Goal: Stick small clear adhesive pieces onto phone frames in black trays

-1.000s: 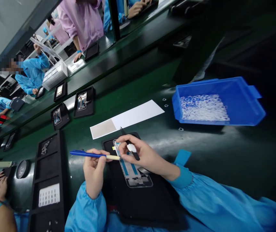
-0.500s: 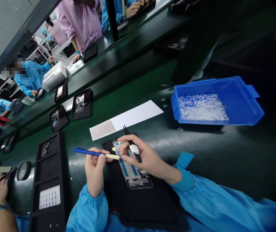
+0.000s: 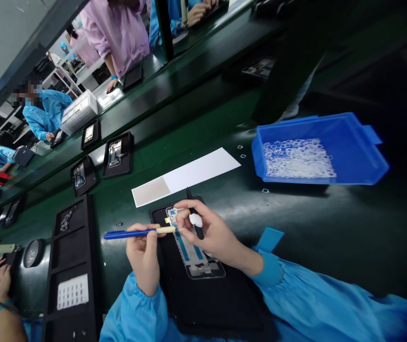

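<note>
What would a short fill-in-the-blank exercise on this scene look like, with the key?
The left hand holds a pen-like tool coloured cream and ____.
The right hand holds a black tool with a ____ patch.
The phone-like frame lies on a ____ tray.
In the picture, the bin is to the ____ of the pale strip.

Missing words: blue; white; black; right.

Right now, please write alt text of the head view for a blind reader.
A left hand holds a blue pen-like tool and the right hand black tweezers over a phone frame on a black tray. Beyond lies a white strip; at right, a blue bin holds small white pieces.
</note>
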The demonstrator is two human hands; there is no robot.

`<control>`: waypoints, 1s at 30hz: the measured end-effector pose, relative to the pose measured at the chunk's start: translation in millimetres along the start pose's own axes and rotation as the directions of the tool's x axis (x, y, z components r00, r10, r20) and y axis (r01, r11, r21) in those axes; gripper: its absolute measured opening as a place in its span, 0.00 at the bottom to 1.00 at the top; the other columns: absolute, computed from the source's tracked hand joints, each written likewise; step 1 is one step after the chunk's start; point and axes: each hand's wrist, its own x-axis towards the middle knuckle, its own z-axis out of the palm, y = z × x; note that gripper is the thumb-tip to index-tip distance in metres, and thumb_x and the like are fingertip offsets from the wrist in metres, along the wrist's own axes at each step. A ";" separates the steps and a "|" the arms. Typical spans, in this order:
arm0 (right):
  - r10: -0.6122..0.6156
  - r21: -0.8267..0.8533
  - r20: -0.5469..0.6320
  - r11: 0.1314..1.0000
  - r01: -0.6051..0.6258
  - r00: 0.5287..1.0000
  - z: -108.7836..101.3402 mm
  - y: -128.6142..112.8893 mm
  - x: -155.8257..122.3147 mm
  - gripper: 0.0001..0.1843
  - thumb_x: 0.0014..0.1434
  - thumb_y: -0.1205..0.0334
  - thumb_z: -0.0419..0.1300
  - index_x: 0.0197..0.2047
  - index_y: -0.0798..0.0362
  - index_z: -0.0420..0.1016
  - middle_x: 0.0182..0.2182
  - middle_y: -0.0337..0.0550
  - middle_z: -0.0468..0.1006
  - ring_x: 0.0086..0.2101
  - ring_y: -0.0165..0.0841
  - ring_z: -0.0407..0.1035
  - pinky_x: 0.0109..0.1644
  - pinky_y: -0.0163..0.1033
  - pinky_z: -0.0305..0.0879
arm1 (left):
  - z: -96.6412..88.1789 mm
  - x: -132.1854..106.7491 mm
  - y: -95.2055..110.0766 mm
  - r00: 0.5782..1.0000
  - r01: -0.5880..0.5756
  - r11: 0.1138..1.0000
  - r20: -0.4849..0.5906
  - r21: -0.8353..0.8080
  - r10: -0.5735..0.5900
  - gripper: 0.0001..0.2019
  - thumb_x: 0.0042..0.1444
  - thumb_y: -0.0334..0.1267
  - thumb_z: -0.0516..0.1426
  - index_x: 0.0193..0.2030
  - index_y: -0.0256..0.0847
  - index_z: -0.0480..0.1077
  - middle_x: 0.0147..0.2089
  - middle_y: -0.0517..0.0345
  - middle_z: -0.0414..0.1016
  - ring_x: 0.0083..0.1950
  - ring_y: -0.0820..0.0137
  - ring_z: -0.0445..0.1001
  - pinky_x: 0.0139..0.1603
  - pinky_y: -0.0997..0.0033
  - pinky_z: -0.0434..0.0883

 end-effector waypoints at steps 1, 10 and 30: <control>0.000 0.000 -0.003 1.000 0.000 1.000 1.8 0.0 -0.8 0.17 0.58 0.63 0.59 0.51 0.49 0.64 0.30 0.37 0.71 0.31 0.31 0.69 0.41 0.41 0.69 | 1.2 0.1 -0.1 0.999 -0.037 0.999 -0.024 0.022 0.038 0.16 0.56 0.47 0.63 0.39 0.41 0.63 0.34 0.58 0.80 0.30 0.70 0.80 0.35 0.70 0.78; -0.306 -0.692 -0.496 0.704 -0.157 0.812 -97.6 -31.8 3.8 0.14 0.57 0.55 0.59 0.46 0.48 0.70 0.35 0.46 0.74 0.36 0.41 0.70 0.41 0.50 0.65 | -1.5 10.1 0.6 0.993 -0.097 0.988 -0.058 0.122 0.105 0.15 0.56 0.47 0.62 0.38 0.40 0.64 0.33 0.56 0.80 0.30 0.68 0.81 0.35 0.68 0.79; -0.190 -0.967 0.143 0.184 0.178 0.971 -39.0 19.3 16.6 0.16 0.54 0.79 0.51 0.42 0.57 0.73 0.27 0.46 0.71 0.33 0.41 0.62 0.35 0.41 0.50 | -2.9 19.9 -28.8 0.939 -0.315 0.864 0.265 0.393 0.222 0.05 0.59 0.38 0.60 0.39 0.39 0.71 0.39 0.52 0.79 0.41 0.65 0.80 0.45 0.63 0.77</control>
